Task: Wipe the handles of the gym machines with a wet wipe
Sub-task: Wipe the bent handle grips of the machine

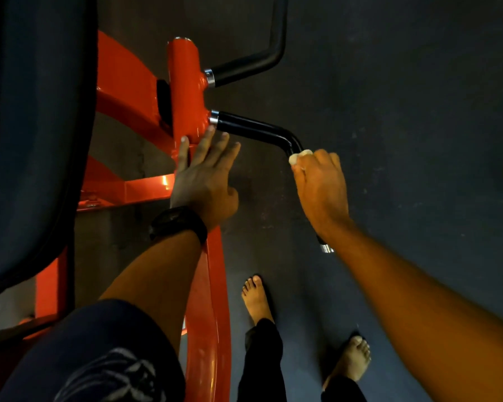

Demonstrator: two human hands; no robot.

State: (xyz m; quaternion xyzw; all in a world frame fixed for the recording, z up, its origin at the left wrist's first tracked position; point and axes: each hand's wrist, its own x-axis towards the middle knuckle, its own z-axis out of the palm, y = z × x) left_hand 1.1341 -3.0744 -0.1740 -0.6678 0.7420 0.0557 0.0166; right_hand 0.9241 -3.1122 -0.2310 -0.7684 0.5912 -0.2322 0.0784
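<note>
Sleeve point(93, 352), dark with a pale print, is filling the bottom-left corner, closest to the lens. Above it a dark pad point(35, 126) is running up the left edge. Orange frame point(183, 91) is standing just right of the pad.

Left hand point(204, 181), watch point(177, 223) at the wrist, is lying flat against the frame's post. Its fingers are straight and gripping nothing, and the fingertips are reaching the collar where the lower handle point(256, 130) joins. Upper handle point(253, 66) is projecting from the same post, higher up, with nothing on it.

Lower handle is running right, bending, then dropping toward the camera. Right hand point(321, 190) is wrapping that dropped section just below the bend, fingers curled round it with the wipe point(299, 156) bunched inside. A white wad is showing at the top of the fist, touching the bar. Chrome end cap point(326, 248) is peeking out below the wrist. Bare feet point(256, 297) are standing on the dark floor point(404, 111).

Judgement: the step in hand is wiping the lower handle's dropped grip.
- Close the fist all round and slide the full run from bend to cap.
- Twist while sliding so the far side gets covered.
- The flat left hand is likely bracing the frame against swing.
- The stretch from collar to bend is looking glossy; cannot tell whether it is wiped.
- The upper handle is probably waiting.
</note>
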